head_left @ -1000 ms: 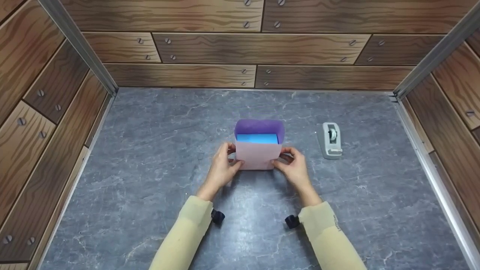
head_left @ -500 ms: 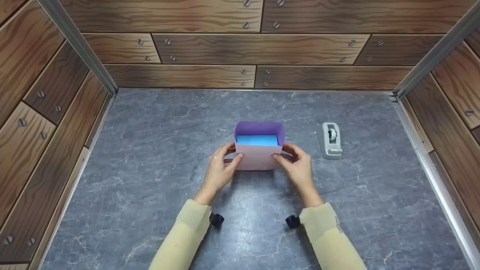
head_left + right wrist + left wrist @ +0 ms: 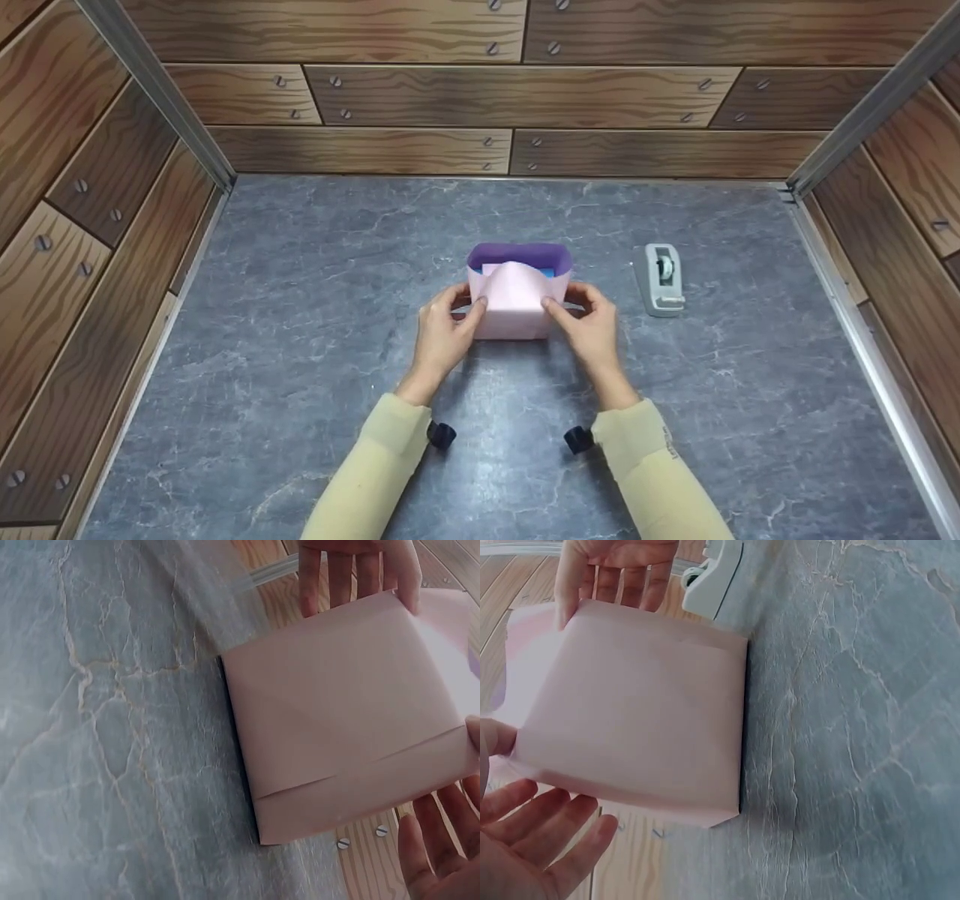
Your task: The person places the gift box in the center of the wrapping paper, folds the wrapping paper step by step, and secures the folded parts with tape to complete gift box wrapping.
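A blue box [image 3: 549, 273] stands on the table inside a sheet of wrapping paper [image 3: 514, 322], pale pink outside and purple inside. At the front, the paper bends over the box's top edge and its middle bulges upward, covering most of the blue. My left hand [image 3: 442, 326] grips the left front edge, thumb on the fold and fingers along the side. My right hand [image 3: 594, 324] holds the right front edge the same way. In the right wrist view a seam crosses the paper [image 3: 337, 712] near its side. The purple back flap stands upright behind the box.
A grey tape dispenser [image 3: 663, 281] stands on the marbled table [image 3: 300, 300] to the right of the box. Wood-patterned walls [image 3: 420, 97] close off the back and both sides, with metal rails along their edges.
Both thumbs have moved up from the paper's lower front to the box's top front edge. The front paper now folds over the top, hiding most of the blue.
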Tool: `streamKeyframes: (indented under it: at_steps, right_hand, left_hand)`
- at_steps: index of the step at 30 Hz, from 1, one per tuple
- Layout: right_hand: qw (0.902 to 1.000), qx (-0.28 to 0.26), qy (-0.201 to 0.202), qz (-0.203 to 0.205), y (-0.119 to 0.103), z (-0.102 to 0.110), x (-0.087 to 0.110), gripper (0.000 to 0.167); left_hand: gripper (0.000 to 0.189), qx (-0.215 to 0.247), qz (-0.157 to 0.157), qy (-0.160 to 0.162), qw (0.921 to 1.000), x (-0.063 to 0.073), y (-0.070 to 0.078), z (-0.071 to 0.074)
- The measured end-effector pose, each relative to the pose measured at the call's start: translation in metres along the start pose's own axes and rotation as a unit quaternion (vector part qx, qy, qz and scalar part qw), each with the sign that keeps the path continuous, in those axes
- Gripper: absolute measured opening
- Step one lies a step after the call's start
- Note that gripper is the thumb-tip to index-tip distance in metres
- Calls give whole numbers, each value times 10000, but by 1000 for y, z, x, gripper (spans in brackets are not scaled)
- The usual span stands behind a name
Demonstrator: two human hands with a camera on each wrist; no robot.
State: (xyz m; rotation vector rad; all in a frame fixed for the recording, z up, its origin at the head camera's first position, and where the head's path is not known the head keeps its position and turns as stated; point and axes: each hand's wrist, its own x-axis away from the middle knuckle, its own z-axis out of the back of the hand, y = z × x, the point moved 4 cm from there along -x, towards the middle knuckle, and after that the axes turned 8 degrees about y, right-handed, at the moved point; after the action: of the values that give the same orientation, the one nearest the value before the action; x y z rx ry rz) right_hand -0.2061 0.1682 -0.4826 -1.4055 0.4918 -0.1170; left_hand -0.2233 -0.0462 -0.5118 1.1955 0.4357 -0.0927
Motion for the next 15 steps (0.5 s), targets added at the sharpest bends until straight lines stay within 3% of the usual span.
streamKeyframes:
  at_steps: [9,15]
  right_hand:
    - [9980,377,261,-446,-6,-4,0,21]
    - [9969,577,307,-432,-13,-7,0,20]
  left_hand:
    - [25,-355,8,182,9992,-2,4,-2]
    - [23,-493,63,232,9985,-4,5,-2]
